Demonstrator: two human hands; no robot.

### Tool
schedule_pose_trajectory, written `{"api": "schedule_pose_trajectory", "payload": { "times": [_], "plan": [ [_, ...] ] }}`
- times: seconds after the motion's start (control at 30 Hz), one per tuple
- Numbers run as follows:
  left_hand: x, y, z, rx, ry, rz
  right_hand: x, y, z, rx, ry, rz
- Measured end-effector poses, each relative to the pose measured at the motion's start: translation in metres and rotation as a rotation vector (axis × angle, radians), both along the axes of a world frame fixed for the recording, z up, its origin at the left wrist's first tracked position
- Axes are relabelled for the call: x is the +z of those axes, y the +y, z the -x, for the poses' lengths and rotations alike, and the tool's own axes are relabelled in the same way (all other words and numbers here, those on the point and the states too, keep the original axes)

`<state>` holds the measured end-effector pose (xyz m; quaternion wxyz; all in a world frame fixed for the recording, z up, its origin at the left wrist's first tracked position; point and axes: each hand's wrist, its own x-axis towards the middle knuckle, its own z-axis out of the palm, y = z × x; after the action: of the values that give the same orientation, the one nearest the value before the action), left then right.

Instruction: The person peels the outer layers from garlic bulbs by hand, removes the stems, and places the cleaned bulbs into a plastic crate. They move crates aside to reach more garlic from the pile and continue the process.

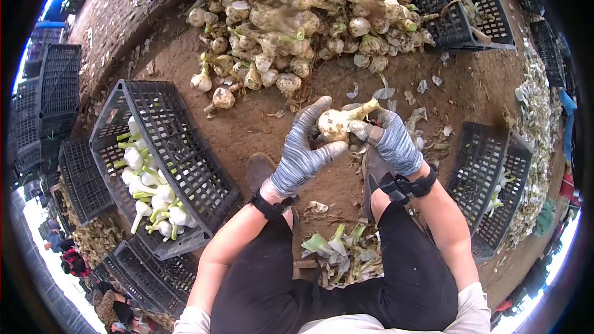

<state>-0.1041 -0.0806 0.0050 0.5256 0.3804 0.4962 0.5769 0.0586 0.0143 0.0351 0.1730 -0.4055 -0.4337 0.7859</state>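
Observation:
One dirty garlic bulb (334, 125) with a short cut stem is held up between both hands in the middle of the view. My left hand (303, 151), in a striped grey glove, has its fingers curved round the bulb's left side. On the stem side, my right hand (390, 139), gloved the same way, pinches the bulb near its neck with the thumb. Beyond them lies a heap of soil-covered garlic (278, 31) with stems. Peeled skins and green leaf scraps (340, 250) lie on the ground between my legs.
At the left, a tilted black crate (179, 142) holds clean white garlic (151, 192). Another black crate (473, 154) at the right holds a few bulbs. A crate (451, 25) stands beside the heap. More crates (59, 80) and people (74, 261) are at the far left.

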Motion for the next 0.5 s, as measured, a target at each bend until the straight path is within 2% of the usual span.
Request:
{"api": "schedule_pose_trajectory", "payload": {
  "times": [0.07,0.13,0.2,0.27,0.3,0.33,0.37,0.4,0.43,0.47,0.5],
  "plan": [
    [0.013,0.001,0.003,-0.030,-0.292,0.157,0.000,-0.001,-0.001,0.036,-0.023,-0.081],
    [0.004,0.000,0.003,-0.021,-0.345,0.146,0.003,-0.002,-0.002,0.055,-0.032,-0.122],
    [0.003,0.000,0.004,-0.013,-0.399,0.136,0.014,-0.003,-0.003,0.091,-0.035,0.039],
    [0.008,0.000,0.007,-0.076,-0.640,0.235,0.018,-0.001,-0.007,0.123,-0.049,0.050],
    [0.011,0.000,0.006,-0.073,-0.640,0.235,0.019,-0.002,-0.009,0.155,-0.063,0.062],
    [0.013,0.001,0.004,-0.050,-0.697,0.320,0.013,-0.004,-0.011,0.165,-0.075,-0.055],
    [0.015,0.003,0.003,-0.027,-0.754,0.406,0.009,-0.005,-0.012,0.167,-0.075,-0.054],
    [0.016,0.006,0.003,-0.041,-0.714,0.507,0.006,-0.006,-0.014,0.209,-0.107,-0.134],
    [0.013,0.010,0.007,-0.038,-0.715,0.507,0.004,-0.006,-0.014,0.249,-0.139,-0.214],
    [0.009,0.013,0.014,-0.115,-0.721,0.638,0.006,-0.006,-0.012,0.222,-0.148,-0.110],
    [0.003,0.013,0.019,-0.193,-0.724,0.768,0.003,-0.009,-0.011,0.223,-0.149,-0.109]
  ]
}}
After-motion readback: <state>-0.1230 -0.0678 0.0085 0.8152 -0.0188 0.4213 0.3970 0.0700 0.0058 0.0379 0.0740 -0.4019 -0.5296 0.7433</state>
